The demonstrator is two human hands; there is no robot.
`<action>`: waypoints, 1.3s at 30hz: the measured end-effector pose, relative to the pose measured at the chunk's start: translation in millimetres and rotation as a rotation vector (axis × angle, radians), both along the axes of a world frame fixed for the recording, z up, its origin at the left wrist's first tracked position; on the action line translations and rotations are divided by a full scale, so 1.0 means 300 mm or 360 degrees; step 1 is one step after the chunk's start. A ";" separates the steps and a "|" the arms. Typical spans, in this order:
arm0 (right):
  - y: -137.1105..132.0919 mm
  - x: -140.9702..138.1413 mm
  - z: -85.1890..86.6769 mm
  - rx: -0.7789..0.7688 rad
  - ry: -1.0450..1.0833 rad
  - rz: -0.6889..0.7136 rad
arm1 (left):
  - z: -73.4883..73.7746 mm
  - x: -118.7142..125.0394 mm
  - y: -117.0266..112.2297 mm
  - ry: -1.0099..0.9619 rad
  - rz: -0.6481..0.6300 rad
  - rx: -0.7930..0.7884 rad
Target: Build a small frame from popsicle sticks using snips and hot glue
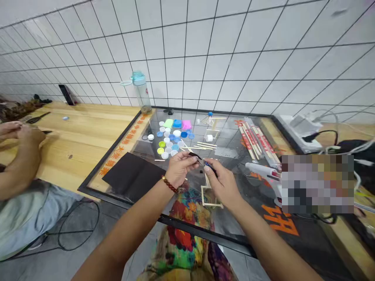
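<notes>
Black stuff (192, 155) was pinched in the left hand (179, 168); the right hand (223, 180) curled around a dark-handled tool (206, 164) (scissors or pliers, hard to tell), its tip close by. From there, a wooden frame (202, 195) at five o'clock looked joined; loose sticks (206, 148) at two looked unused. Work on the black stuff seemed unfinished.

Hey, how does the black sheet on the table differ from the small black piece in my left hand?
Size: the black sheet is much larger than the small black piece.
Pose: the sheet lies on the glossy tabletop, while the piece is held up in your left hand.
Tool: the scissors in your right hand are at the piece, but away from the sheet.
Both look black.
</notes>
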State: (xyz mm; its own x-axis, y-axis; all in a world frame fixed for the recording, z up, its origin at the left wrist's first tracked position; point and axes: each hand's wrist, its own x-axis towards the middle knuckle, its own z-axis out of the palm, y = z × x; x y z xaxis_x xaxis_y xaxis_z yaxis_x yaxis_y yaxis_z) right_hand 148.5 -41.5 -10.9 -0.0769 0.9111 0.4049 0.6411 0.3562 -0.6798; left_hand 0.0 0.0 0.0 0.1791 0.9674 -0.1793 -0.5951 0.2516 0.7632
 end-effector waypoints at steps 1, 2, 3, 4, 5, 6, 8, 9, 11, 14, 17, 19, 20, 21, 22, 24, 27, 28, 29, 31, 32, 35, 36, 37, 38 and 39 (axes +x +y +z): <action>-0.001 0.000 0.002 0.0000 0.0018 0.0010 | 0.000 -0.002 0.001 -0.0001 -0.0003 -0.0002; -0.003 0.000 0.005 -0.0002 0.0033 0.0017 | -0.001 -0.004 0.002 -0.0002 -0.0005 -0.0002; -0.004 0.000 0.007 -0.0007 0.0045 0.0022 | -0.001 -0.006 0.002 -0.0003 -0.0006 -0.0003; -0.005 0.000 0.010 -0.0013 0.0055 0.0024 | -0.001 -0.007 0.003 -0.0004 -0.0008 -0.0002; -0.006 0.000 0.012 -0.0022 0.0062 0.0024 | -0.002 -0.008 0.003 -0.0005 -0.0007 -0.0001; -0.007 0.000 0.015 -0.0034 0.0065 0.0020 | -0.003 -0.009 0.003 -0.0006 -0.0007 0.0001; -0.009 0.000 0.019 -0.0045 0.0063 0.0006 | -0.004 -0.010 0.003 -0.0002 -0.0014 0.0009; -0.010 0.000 0.021 -0.0044 0.0061 0.0001 | -0.004 -0.010 0.003 0.0002 -0.0020 0.0015; -0.012 0.002 0.024 -0.0034 0.0059 -0.0003 | -0.005 -0.009 0.003 0.0009 -0.0034 0.0025; -0.015 0.005 0.029 -0.0029 0.0054 -0.0012 | -0.006 -0.009 0.002 0.0023 -0.0050 0.0047; -0.019 0.007 0.035 -0.0033 0.0077 -0.0014 | -0.007 -0.009 0.002 0.0049 -0.0059 0.0070; -0.021 0.007 0.037 -0.0034 0.0099 -0.0006 | -0.007 -0.009 0.002 0.0065 -0.0059 0.0072; -0.021 0.007 0.037 -0.0034 0.0101 -0.0005 | -0.007 -0.008 0.002 0.0070 -0.0055 0.0070; -0.021 0.006 0.037 -0.0034 0.0092 -0.0006 | -0.007 -0.008 0.001 0.0070 -0.0050 0.0068; -0.021 0.006 0.035 -0.0030 0.0072 -0.0012 | -0.007 -0.007 0.000 0.0067 -0.0043 0.0068; -0.020 0.005 0.030 -0.0026 0.0014 -0.0026 | -0.005 -0.006 -0.001 0.0059 -0.0023 0.0070; -0.020 0.005 0.024 -0.0026 -0.0045 -0.0046 | -0.002 -0.002 -0.003 0.0053 0.0011 0.0078; -0.020 0.006 0.023 -0.0028 -0.0050 -0.0050 | -0.002 -0.001 -0.003 0.0059 0.0018 0.0081; -0.020 0.006 0.023 -0.0027 -0.0049 -0.0054 | -0.001 0.000 -0.003 0.0066 0.0022 0.0086; -0.021 0.007 0.025 -0.0017 -0.0037 -0.0060 | -0.002 0.001 -0.004 0.0079 0.0025 0.0097; -0.022 0.007 0.027 -0.0011 -0.0028 -0.0063 | -0.002 0.002 -0.005 0.0084 0.0021 0.0101; -0.024 0.006 0.032 -0.0003 0.0009 -0.0062 | -0.005 0.002 -0.008 0.0086 0.0007 0.0103; -0.024 0.006 0.033 -0.0001 0.0017 -0.0060 | -0.005 0.002 -0.009 0.0087 -0.0001 0.0105; -0.024 0.006 0.033 0.0000 0.0021 -0.0058 | -0.005 0.002 -0.009 0.0091 -0.0013 0.0111; -0.023 0.006 0.034 0.0001 0.0023 -0.0058 | -0.004 0.002 -0.010 0.0096 -0.0028 0.0120; -0.023 0.006 0.034 0.0001 0.0024 -0.0061 | -0.003 0.002 -0.011 0.0104 -0.0045 0.0133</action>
State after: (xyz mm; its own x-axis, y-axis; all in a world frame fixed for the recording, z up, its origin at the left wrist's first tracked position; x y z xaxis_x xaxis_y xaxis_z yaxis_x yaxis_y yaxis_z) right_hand 150.3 -48.2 -0.9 -0.0358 0.9131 0.4062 0.6439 0.3319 -0.6894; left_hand 0.6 -3.3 -1.0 0.1972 0.9741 -0.1106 -0.5371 0.2017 0.8190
